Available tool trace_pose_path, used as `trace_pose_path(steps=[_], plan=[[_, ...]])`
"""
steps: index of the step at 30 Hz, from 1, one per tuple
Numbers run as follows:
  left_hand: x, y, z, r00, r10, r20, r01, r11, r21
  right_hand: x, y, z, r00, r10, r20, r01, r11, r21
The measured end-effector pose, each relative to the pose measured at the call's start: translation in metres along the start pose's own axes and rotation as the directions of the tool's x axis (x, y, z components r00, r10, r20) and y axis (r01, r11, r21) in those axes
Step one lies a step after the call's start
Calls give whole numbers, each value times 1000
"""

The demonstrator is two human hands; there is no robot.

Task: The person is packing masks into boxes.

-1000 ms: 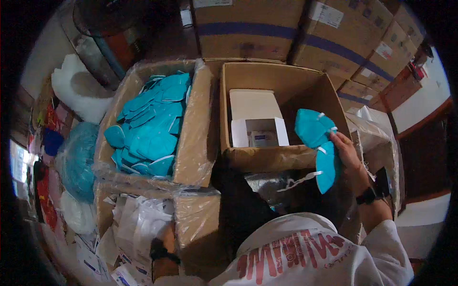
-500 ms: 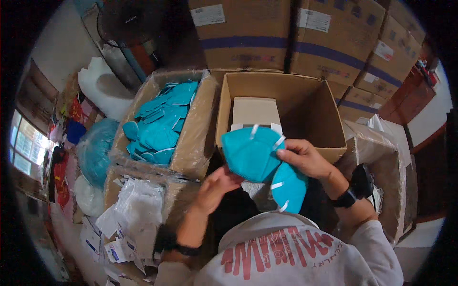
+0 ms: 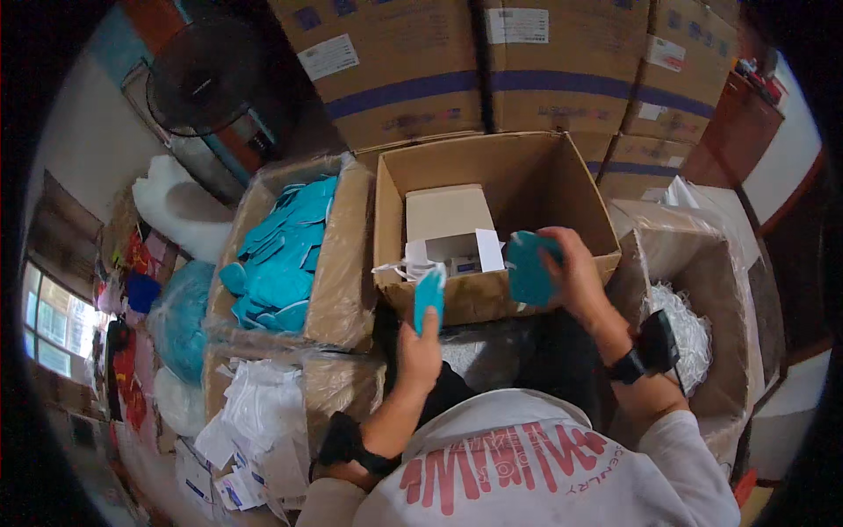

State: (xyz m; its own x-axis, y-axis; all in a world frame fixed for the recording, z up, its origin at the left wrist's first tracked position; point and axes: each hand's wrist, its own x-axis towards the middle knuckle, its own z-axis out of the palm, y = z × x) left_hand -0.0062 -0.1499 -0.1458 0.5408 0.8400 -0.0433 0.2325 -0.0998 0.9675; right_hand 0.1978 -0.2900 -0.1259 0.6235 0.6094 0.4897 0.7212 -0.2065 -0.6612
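Note:
My left hand [image 3: 420, 344] holds a folded teal face mask [image 3: 429, 297] upright by its lower end, white straps trailing to the left. My right hand [image 3: 571, 268] grips a second teal mask [image 3: 527, 268] at the front wall of an open cardboard box [image 3: 575, 189]. Inside that box lies a small white carton [image 3: 448, 215] with its flap open. Both hands are in front of the box, a short way apart.
A box lined with plastic [image 3: 338, 263] on the left holds several loose teal masks [image 3: 281, 255]. White packets [image 3: 259, 422] lie at lower left, a box of white shredded material [image 3: 680, 329] at right. Stacked cartons [image 3: 492, 61] and a fan [image 3: 198, 75] stand behind.
The hands, together on one teal bundle half a second ago, have parted; each now holds a mask. The camera has tilted, bringing the boxes lower in view.

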Motion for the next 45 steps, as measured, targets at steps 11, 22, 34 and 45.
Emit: trace_pose_path(steps=[11, 22, 34, 45], plan=[[-18, -28, 14, 950, 159, 267, 39, 792, -609, -21, -94, 61, 885, 85, 458, -303, 852, 427], [4, -38, -11, 942, -217, 258, 309, 863, -400, -13, -77, 53, 837, -58, 545, -207, 887, 413], [-4, -50, -22, 922, -89, 377, 248, 883, -398, -19, -66, 95, 911, -108, 397, -95, 883, 459], [11, -43, -42, 830, -180, 528, 311, 935, -172, -23, -64, 104, 880, 90, 466, -381, 720, 580]])
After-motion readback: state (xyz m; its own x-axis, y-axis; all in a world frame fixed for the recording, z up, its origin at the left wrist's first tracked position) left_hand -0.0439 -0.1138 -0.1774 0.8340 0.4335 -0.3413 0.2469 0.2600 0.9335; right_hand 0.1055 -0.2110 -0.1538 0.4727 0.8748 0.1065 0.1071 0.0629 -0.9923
